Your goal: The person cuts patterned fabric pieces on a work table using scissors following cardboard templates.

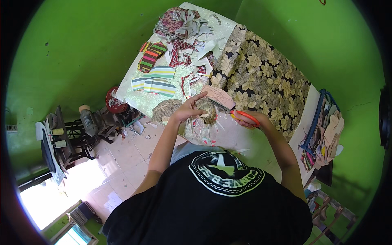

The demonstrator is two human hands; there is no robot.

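My right hand (246,119) is closed round the red-orange handles of a pair of scissors (254,116). The blades point up and left, along the lower edge of a pale pink piece (219,95) with faint lines; whether it is paper or cloth I cannot tell. My left hand (189,109) has its thumb and index finger spread apart, the index fingertip at the pink piece's left end. Below its thumb lies a dark floral fabric piece (210,115). Another floral fabric cutout (166,109) lies left of that hand.
Floral fabric (261,73) covers the table's right part. Striped cutouts (160,87), red patterned scraps (181,53) and a scrap heap (179,22) lie left and far. A blue basket (320,114) with cut pieces stands right. A sewing machine (87,121) is at left.
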